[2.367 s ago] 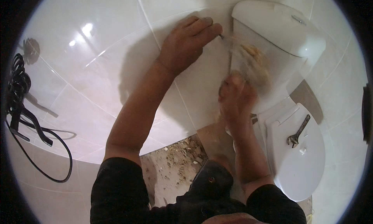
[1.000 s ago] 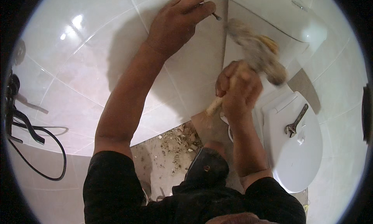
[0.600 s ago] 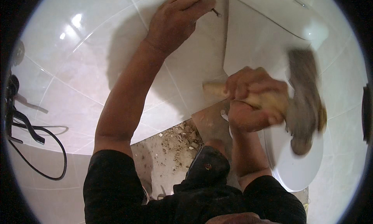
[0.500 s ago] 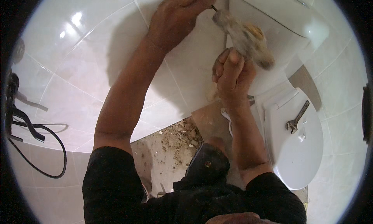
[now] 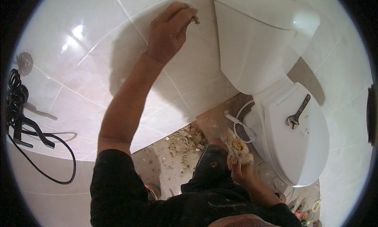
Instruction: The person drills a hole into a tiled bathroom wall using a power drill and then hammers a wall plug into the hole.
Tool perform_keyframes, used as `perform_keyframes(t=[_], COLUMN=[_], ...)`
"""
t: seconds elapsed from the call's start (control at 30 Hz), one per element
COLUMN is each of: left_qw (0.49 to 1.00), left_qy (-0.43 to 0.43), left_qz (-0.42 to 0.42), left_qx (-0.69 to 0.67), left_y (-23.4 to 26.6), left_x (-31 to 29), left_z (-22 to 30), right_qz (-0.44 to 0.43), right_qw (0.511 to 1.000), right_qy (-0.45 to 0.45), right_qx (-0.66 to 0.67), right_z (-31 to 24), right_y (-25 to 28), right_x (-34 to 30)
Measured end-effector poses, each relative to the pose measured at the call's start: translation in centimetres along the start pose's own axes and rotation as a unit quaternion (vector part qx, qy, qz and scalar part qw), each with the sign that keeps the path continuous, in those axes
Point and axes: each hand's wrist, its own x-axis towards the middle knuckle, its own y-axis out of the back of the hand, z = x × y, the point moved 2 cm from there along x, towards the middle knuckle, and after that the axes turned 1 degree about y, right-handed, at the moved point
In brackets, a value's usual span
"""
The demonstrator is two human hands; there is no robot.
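Note:
My left hand [image 5: 169, 32] is raised in front of the tiled wall [image 5: 189, 61], left of the white toilet cistern [image 5: 256, 41]. Its fingers are pinched together, and whatever they hold is too small to make out. Low in front of my body, my right hand [image 5: 242, 172] grips a dust-covered drill [image 5: 237, 145] with a yellowish patch. Dust and the angle hide much of the drill's shape. It is well apart from the left hand, between my knee and the toilet bowl.
An adjustable wrench [image 5: 298, 112] lies on the closed toilet lid [image 5: 303, 148]. A white hose with a spray head [image 5: 233, 117] hangs beside the bowl. Rubble [image 5: 185, 144] covers part of the floor. Black fittings with a looping hose [image 5: 71, 160] are on the left; small tools [image 5: 299, 213] lie lower right.
My right hand has lowered the drill from beside the cistern towards my knee. My left hand has shifted slightly left and down and stays by the wall. The view has shifted a little.

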Motion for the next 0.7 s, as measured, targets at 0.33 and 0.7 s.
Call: perform_keyframes(t=[0.33, 0.7], left_qw=[0.900, 0.502], left_qy=[0.346, 0.436], left_qz=[-0.183, -0.607], left_qx=[-0.193, -0.435], left_y=[-2.4, -7.4], left_x=[-15.4, -30.0], left_z=[15.4, 42.9], right_qz=[0.107, 0.206], right_qw=[0.930, 0.847], right_qy=[0.047, -0.174], right_qx=[-0.348, -0.458], right_z=[-2.4, 0.2], right_y=[2.1, 7.3], right_x=[-10.6, -31.1])
